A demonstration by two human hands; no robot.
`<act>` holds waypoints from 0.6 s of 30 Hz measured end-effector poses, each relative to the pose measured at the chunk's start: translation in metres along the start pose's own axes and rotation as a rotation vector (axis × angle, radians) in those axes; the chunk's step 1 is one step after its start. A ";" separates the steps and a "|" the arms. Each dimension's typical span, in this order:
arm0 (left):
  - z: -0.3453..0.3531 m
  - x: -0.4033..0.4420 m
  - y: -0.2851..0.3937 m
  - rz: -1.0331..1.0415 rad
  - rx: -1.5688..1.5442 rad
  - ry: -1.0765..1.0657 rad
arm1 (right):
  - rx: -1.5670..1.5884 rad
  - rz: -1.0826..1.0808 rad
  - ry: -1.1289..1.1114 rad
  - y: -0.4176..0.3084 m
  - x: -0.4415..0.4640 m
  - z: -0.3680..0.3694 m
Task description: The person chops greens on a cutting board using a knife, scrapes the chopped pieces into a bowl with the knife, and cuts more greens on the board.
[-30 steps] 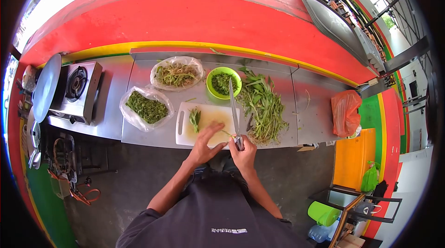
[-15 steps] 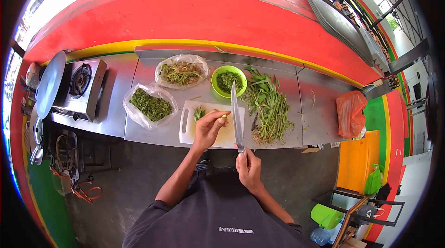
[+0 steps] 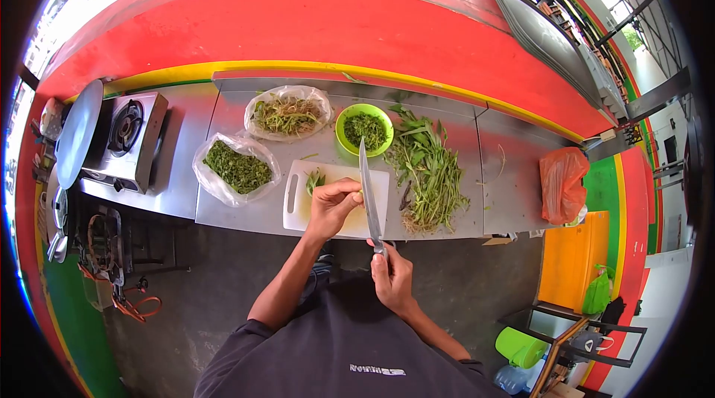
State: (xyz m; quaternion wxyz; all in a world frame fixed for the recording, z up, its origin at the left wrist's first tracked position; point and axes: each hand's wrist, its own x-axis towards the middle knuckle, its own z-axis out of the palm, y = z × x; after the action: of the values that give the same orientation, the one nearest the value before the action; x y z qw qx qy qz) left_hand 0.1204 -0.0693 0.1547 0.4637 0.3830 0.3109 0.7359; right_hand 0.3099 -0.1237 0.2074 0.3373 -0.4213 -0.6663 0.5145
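My left hand (image 3: 334, 209) is closed in a pinch above the white cutting board (image 3: 296, 214), with a small piece of green stem at its fingertips. Green leaves (image 3: 315, 180) show just behind the hand; whether they lie on the board or belong to the held stem I cannot tell. My right hand (image 3: 392, 276) is wrapped round the handle of a knife (image 3: 371, 201). The blade points away from me and crosses close by the left fingertips. Beyond its tip stands a green bowl (image 3: 345, 148) of chopped greens. A pile of leafy greens (image 3: 430, 174) with roots lies right of the board.
Left of the board are a plastic bag of chopped greens (image 3: 237, 167) and a plastic bag of stems and roots (image 3: 287, 116). A gas stove (image 3: 145, 141) stands farther left on the steel counter (image 3: 179, 193). An orange plastic bag (image 3: 561, 186) is at the right end.
The knife has moved left, its blade now nearer my left fingertips, and my right hand has shifted slightly down and left. The view has shifted a little.
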 end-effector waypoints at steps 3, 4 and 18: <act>0.000 0.000 0.000 0.017 -0.039 -0.007 | 0.009 -0.008 0.008 0.001 0.000 0.000; -0.001 0.000 0.000 0.016 -0.047 -0.016 | 0.010 -0.007 0.008 0.001 0.000 0.000; -0.004 0.002 0.002 0.040 -0.036 -0.026 | -0.089 -0.056 0.032 -0.010 0.007 0.001</act>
State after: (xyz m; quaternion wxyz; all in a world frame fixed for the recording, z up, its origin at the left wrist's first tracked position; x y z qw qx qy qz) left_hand 0.1152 -0.0688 0.1551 0.4597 0.3904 0.2836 0.7456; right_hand 0.3038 -0.1191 0.2169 0.3432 -0.4250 -0.6946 0.4680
